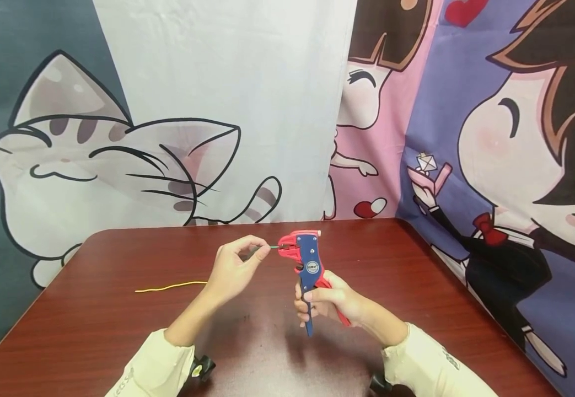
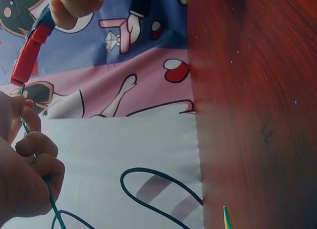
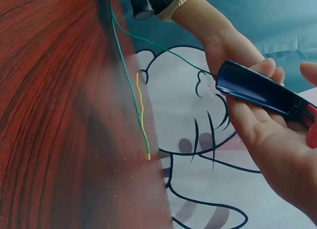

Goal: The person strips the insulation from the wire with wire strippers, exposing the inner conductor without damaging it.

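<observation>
My left hand (image 1: 237,264) pinches a thin green wire (image 1: 274,247) between thumb and fingertips, close to the tool's mouth. The wire's end reaches into the red jaws of a blue and red wire stripper (image 1: 309,251), which hide its tip. In the left wrist view, the green wire (image 2: 53,205) trails back past the curled fingers. My right hand (image 1: 334,300) grips the stripper's handles and holds it upright above the table. The long tail of the green wire (image 3: 168,49) hangs down toward the table in the right wrist view.
A yellow wire (image 1: 170,286) lies on the brown wooden table (image 1: 118,325), left of my left hand. Small specks dot the tabletop. Behind the table's far edge hangs a cartoon-printed cloth (image 1: 227,71), which continues along the right side.
</observation>
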Motion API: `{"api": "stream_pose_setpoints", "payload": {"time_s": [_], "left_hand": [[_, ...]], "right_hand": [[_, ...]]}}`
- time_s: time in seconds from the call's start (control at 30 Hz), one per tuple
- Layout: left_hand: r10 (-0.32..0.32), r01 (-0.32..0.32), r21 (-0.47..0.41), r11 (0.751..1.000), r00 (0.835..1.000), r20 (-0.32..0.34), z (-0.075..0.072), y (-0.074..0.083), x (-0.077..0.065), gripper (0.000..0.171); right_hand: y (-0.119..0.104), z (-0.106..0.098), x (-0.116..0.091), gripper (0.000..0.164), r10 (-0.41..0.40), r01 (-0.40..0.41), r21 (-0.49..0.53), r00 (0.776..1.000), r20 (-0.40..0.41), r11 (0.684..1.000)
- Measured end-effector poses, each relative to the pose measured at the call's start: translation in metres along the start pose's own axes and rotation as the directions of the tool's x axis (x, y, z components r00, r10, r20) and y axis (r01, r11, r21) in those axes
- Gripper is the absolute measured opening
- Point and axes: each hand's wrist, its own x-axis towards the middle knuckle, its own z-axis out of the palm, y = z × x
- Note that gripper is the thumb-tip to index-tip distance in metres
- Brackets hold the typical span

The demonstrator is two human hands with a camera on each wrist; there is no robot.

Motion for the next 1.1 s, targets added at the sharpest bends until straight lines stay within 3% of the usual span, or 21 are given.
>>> {"api": "stream_pose_setpoints", "payload": {"time_s": [0.27, 0.67, 0.83, 1.1], "left_hand": [[0.003, -0.003, -0.004, 1.000, 1.000, 0.022, -0.002, 0.000, 0.000, 0.007], [0.006, -0.006, -0.018, 1.000, 1.000, 0.024, -0.003, 0.001, 0.002, 0.011], [-0.002, 0.002, -0.001, 1.000, 1.000, 0.011, -0.001, 0.004, 0.003, 0.009], [-0.007, 0.008, -0.020, 1.000, 1.000, 0.015, -0.008, 0.037, 0.002, 0.005]], "right_hand": [[0.002, -0.002, -0.001, 0.017, 0.044, -0.043, 0.042, 0.999, -0.005, 0.998], [0.007, -0.001, 0.001, 0.015, 0.011, -0.011, -0.011, 0.999, -0.035, 1.000], [0.008, 0.004, 0.001, 0.016, 0.007, -0.006, 0.017, 0.998, -0.065, 1.000], [0.014, 0.009, 0.004, 0.015, -0.051, 0.056, 0.039, 0.994, -0.101, 0.998]]}}
